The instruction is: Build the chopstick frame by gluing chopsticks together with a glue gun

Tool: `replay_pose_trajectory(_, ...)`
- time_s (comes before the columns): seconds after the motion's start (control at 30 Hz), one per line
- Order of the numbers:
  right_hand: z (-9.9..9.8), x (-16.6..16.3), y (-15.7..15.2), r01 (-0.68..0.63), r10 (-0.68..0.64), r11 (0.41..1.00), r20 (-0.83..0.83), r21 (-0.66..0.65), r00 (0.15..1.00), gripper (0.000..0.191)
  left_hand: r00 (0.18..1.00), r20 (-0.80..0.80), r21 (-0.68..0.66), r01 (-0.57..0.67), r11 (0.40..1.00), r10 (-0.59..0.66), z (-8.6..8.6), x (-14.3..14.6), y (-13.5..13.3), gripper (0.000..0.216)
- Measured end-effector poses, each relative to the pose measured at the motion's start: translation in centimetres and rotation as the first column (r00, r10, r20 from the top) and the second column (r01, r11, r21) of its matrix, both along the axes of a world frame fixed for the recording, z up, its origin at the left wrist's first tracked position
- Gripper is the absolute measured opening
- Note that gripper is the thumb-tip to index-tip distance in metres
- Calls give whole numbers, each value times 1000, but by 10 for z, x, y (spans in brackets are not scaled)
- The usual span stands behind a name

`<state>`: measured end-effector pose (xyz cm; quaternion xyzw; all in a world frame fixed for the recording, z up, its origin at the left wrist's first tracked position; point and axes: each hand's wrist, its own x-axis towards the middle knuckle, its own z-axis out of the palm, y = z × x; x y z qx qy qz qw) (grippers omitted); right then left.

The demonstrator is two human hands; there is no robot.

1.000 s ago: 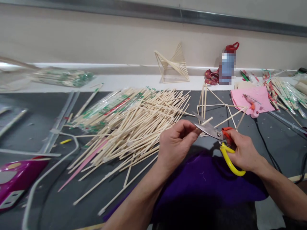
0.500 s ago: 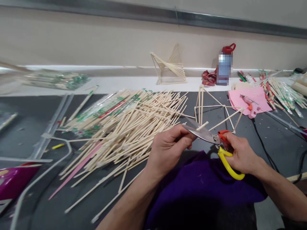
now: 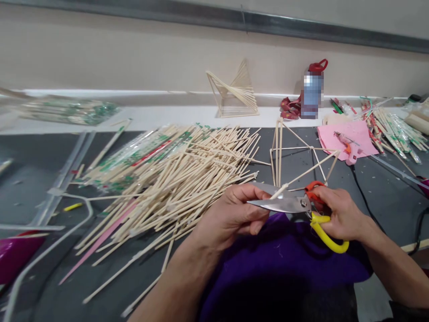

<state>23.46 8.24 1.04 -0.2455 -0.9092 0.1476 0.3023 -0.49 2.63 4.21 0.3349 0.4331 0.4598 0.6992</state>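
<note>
My left hand [image 3: 231,214] pinches a short wooden stick [image 3: 279,191] whose free end pokes up to the right between the scissor blades. My right hand [image 3: 338,212] grips scissors [image 3: 284,203] with steel blades and red and yellow handles. The blades lie almost level and point left, around the stick. Both hands hover above purple cloth [image 3: 288,255] in my lap. Just behind them stands a glued stick frame [image 3: 298,152] on the dark table.
A large pile of wooden sticks [image 3: 174,174] covers the table's middle left. A twisted stick model [image 3: 234,89] and a red-capped bottle [image 3: 311,89] stand on the white ledge. Pink paper [image 3: 348,136] with a glue gun lies at right, beside wrapped chopsticks [image 3: 395,125]. A black cable [image 3: 368,205] runs near my right arm.
The scissors have swung from tilted to nearly level, and the blades have drawn closer around the stick. Both hands have dropped slightly toward my lap. The view has shifted a little right.
</note>
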Motion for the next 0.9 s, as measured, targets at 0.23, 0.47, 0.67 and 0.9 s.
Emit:
replay_pose_trajectory(0.23, -6, -5, -1, 177, -169, 980, 82, -95, 982, 17, 774, -466, 431, -225, 874, 429, -3, 7, 4, 10)
replay_pose_trajectory(0.47, -11, -11, -8, 197, -186, 968, 82, -157, 979, 11, 513, -565, 688, -138, 712, 646, -11, 16, -2, 10)
replay_pose_trajectory(0.67, -11, -11, -8, 167, -162, 979, 49, -117, 986, 12, 607, -555, 661, -93, 744, 569, -7, 13, -3, 13)
replay_pose_trajectory(0.9, -7, -9, -6, 114, -112, 989, 20, -94, 993, 9, 854, -364, 497, -159, 853, 371, -3, 10, -4, 16)
